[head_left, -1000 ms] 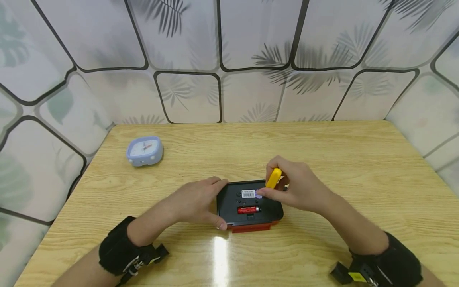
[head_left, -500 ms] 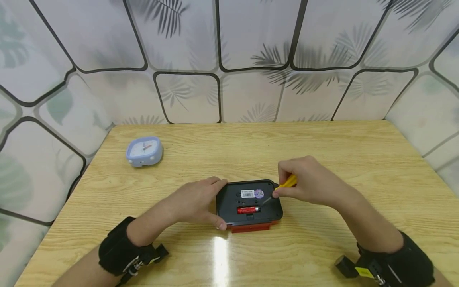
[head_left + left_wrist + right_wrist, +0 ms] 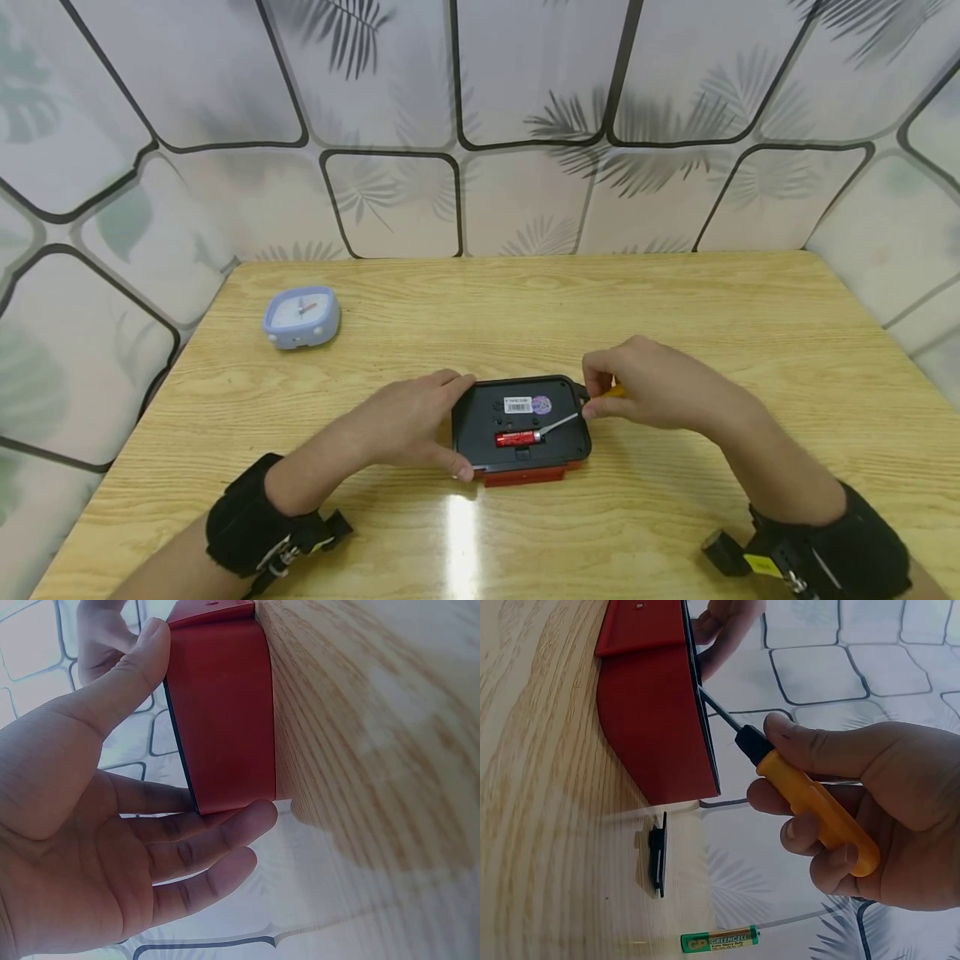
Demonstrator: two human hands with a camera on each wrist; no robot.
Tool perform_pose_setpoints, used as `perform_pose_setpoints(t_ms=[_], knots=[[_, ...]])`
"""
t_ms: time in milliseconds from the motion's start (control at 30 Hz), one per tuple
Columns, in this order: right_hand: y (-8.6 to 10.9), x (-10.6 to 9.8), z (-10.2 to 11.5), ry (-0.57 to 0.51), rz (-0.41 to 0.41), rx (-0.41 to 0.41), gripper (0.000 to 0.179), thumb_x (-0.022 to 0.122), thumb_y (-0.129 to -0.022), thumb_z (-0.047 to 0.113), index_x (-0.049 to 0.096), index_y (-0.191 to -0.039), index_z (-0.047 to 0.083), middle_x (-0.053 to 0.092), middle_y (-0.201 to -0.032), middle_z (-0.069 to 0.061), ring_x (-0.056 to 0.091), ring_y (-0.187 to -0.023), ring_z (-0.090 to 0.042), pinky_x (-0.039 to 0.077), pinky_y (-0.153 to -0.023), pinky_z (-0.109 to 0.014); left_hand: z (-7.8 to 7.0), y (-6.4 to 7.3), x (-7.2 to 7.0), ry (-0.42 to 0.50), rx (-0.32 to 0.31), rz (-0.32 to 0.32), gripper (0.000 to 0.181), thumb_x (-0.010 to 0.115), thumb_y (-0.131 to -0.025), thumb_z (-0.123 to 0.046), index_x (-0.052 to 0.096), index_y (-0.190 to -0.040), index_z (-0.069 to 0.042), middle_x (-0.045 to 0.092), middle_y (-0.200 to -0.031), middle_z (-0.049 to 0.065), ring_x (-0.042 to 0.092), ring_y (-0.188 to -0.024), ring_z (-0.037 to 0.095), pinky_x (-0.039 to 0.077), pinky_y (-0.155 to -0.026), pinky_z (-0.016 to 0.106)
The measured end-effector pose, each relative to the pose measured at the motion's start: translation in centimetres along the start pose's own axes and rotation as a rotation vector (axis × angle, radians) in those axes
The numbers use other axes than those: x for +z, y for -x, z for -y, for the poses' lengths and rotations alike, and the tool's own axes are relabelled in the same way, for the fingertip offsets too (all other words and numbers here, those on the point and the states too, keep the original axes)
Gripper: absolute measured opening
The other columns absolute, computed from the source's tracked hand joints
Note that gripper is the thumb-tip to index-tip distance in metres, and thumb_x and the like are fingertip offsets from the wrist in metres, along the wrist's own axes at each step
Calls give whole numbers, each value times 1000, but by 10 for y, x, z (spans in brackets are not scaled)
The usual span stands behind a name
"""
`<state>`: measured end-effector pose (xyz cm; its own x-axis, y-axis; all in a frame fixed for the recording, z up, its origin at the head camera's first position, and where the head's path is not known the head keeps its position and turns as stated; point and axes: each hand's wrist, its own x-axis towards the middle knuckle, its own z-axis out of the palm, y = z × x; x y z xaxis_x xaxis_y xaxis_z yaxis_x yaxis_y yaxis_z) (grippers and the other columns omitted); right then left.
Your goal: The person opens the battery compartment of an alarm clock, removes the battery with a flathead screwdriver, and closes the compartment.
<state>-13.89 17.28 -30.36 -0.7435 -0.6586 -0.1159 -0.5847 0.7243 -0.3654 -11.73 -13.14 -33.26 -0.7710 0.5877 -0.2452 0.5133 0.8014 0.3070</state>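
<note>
A red boxy device (image 3: pixel 225 712) lies with its black back panel (image 3: pixel 480 414) facing up. A red AA-type battery (image 3: pixel 517 439) sits in the slot of that panel. My left hand (image 3: pixel 408 421) holds the device's left end, thumb on the near side and fingers round the far corner, as the left wrist view shows. My right hand (image 3: pixel 652 387) grips a screwdriver (image 3: pixel 817 806) by its yellow handle. Its thin metal shaft (image 3: pixel 561 422) slants down-left across the panel, the tip at the right end of the red battery.
In the right wrist view, a small black cover (image 3: pixel 658 855) stands on the table beside the device, with a green battery (image 3: pixel 720 940) farther off. A light blue clock (image 3: pixel 302 317) lies at the back left of the wooden table (image 3: pixel 712 308). Patterned cloth (image 3: pixel 525 200) surrounds the table.
My right hand has moved right and tilted the screwdriver from above the round sticker, so its shaft now reaches the red battery's end. My left hand and the device have stayed put.
</note>
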Motion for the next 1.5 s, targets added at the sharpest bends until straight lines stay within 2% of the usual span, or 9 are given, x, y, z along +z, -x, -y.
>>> perform_pose_setpoints(t_ms=[267,433,567,800,967,1167,1267,1367,1500], knots=[[-1,6,-2,-44,156,25,10,74,-90,22,64,-89,22,62,-80,13,51,-70,-5,45,-67,-26,1,0,1,-1,0,-3,114,84,-67,-63,39,-151,0,48,-149,16,53,-131,33,49,-104,48],[-1,7,-2,-23,159,6,8,74,-90,24,66,-91,22,64,-82,15,52,-71,-3,48,-68,-27,0,0,0,-6,-6,-3,114,83,-66,-64,39,-152,-2,48,-150,15,53,-132,31,48,-104,47],[-1,6,-3,22,111,-46,3,73,-91,25,71,-91,22,66,-84,16,55,-73,-2,50,-69,-28,0,0,0,-7,-8,-2,114,83,-66,-64,39,-152,-3,48,-150,14,52,-133,31,48,-105,47],[3,-2,3,96,-12,-88,15,79,-85,36,77,-94,24,72,-87,14,64,-78,-3,55,-72,-31,0,0,0,-6,-2,-3,114,84,-67,-64,39,-151,-1,48,-150,15,53,-132,31,48,-104,47],[4,-4,6,90,-49,-91,15,83,-82,30,77,-94,22,68,-90,13,61,-81,-6,56,-75,-32,0,0,0,1,1,-2,114,84,-67,-63,39,-151,-1,48,-150,15,53,-132,32,48,-105,48],[5,-5,6,42,-91,-176,18,83,-83,21,79,-100,21,61,-92,11,55,-82,-4,54,-73,-26,0,-1,0,-3,-5,-1,114,83,-67,-64,38,-152,-2,47,-151,15,53,-132,31,48,-104,47],[5,-5,5,-28,-182,-245,24,86,-79,20,78,-101,18,67,-92,9,54,-74,-2,52,-63,-22,0,-1,0,-3,-2,-3,114,84,-67,-63,38,-152,-1,47,-151,15,53,-132,32,48,-104,47],[4,-4,5,-95,-315,-325,35,90,-72,17,75,-103,13,71,-91,6,51,-65,-1,47,-53,-17,0,-1,0,-1,-1,-3,114,84,-67,-63,39,-151,-1,47,-151,15,53,-132,32,48,-105,47],[2,-2,6,-149,-436,-392,48,92,-68,11,72,-112,9,70,-86,6,53,-63,1,47,-53,-14,0,-1,0,5,4,-4,113,84,-68,-62,39,-151,0,48,-150,16,53,-131,33,49,-104,48]])
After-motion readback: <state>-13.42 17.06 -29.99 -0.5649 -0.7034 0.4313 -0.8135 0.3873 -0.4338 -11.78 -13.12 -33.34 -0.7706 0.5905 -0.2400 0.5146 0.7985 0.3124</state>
